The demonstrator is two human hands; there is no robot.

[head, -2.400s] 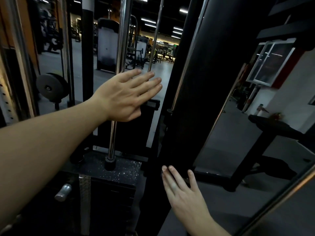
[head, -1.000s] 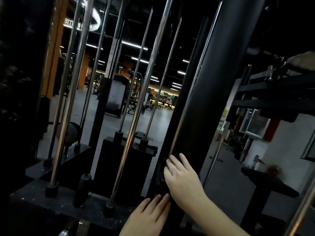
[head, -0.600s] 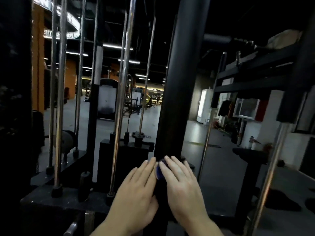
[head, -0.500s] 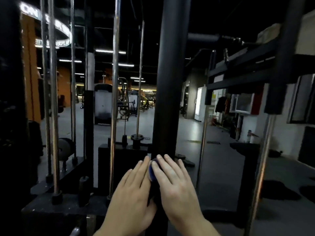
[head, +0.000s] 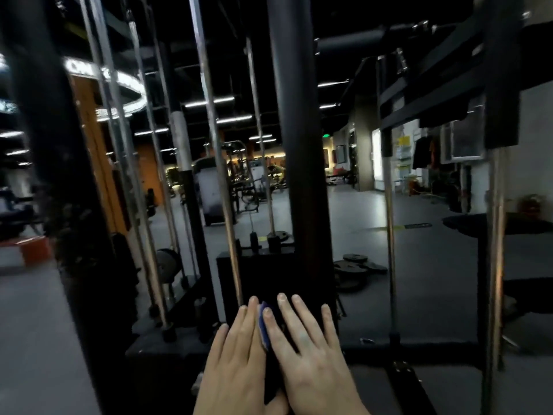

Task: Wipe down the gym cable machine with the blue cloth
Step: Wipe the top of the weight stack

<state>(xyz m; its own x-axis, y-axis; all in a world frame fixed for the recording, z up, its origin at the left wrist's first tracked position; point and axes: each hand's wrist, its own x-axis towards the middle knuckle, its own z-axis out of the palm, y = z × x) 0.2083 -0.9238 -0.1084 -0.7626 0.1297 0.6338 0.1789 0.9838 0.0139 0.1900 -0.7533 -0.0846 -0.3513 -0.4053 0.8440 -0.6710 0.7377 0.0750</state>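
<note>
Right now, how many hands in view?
2. Left hand low centre, beside the black upright; right hand flat on its front; blue cloth shows between them.

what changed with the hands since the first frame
The left hand came down from mid-air to lie flat beside the right hand on the black upright, and the blue cloth now shows between them. The right hand stayed flat on the upright.

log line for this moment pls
right hand: flat on blue cloth | left hand: flat beside it | blue cloth: against black post
</note>
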